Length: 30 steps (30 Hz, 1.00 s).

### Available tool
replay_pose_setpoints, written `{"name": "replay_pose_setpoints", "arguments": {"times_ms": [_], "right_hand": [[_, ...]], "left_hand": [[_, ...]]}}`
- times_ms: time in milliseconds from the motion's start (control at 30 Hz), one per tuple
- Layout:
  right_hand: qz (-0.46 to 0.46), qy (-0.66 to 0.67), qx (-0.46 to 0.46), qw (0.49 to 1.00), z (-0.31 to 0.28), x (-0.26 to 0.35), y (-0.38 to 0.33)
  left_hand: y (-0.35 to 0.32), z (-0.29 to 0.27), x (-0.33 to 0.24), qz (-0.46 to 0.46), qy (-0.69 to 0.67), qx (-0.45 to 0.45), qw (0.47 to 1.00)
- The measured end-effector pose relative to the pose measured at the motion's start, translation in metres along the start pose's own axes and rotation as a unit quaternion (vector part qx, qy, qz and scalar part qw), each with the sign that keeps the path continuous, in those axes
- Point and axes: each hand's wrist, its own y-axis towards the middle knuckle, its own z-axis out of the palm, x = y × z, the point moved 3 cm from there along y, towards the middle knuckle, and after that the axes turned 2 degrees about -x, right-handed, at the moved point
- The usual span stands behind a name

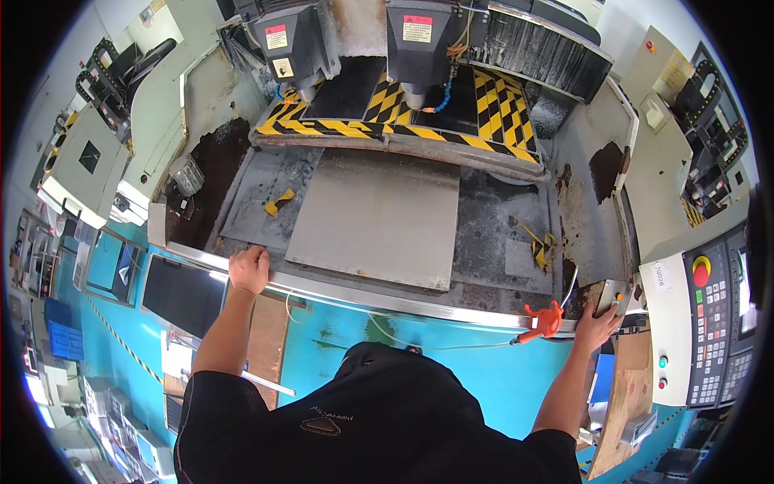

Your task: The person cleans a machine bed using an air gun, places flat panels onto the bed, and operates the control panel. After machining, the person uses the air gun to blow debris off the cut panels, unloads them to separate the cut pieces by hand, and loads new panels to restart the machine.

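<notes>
Flat grey metal plate (pixel 375 218) lying on the machine bed (pixel 492 234), roughly centred, below the yellow-and-black striped guard (pixel 395 109) and the two spindle heads (pixel 355 40). Just in front of the plate, a bright steel front rail (pixel 363 297) running left to right along the bed's near edge.

Left hand (pixel 248 269) planted on that rail at the plate's near-left corner, fingers curled down over the edge, arm stretched forward and nearly straight from the shoulder. Fingers closed around the rail's lip, apparently gripping it rather than the plate; hard to tell whether the fingertips touch the plate itself.

Right hand (pixel 598 324) reaching out to the far right end of the rail, arm extended and angled outward, palm down, fingers spread and resting open on the corner of the machine frame. Nothing clasped in it. Just beside it, to its left, an orange air gun (pixel 544 320) hanging on the rail with its thin hose trailing left.

Further right, a control panel (pixel 713 323) with keypad and red stop button.
</notes>
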Motion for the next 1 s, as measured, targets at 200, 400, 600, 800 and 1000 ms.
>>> {"name": "replay_pose_setpoints", "arguments": {"times_ms": [200, 400, 600, 800, 1000], "right_hand": [[0.0, -0.006, -0.001, 1.0, -0.003, -0.003, -0.001], [0.001, -0.006, 0.008, 1.0, -0.005, -0.004, -0.001], [0.005, -0.003, 0.009, 1.0, -0.007, -0.001, 0.0], [0.004, -0.004, 0.012, 1.0, -0.006, 0.002, 0.003], [0.001, -0.003, 0.01, 1.0, -0.004, 0.004, 0.006]], "left_hand": [[-0.003, -0.004, 0.001, -0.005, 0.005, 0.001, 1.0], [-0.003, -0.007, -0.001, 0.006, -0.001, -0.005, 1.0], [0.0, -0.008, -0.002, 0.007, -0.004, -0.009, 1.0], [0.002, -0.006, -0.003, 0.005, 0.006, -0.007, 1.0], [0.006, -0.005, -0.003, 0.01, -0.004, -0.012, 1.0]]}}
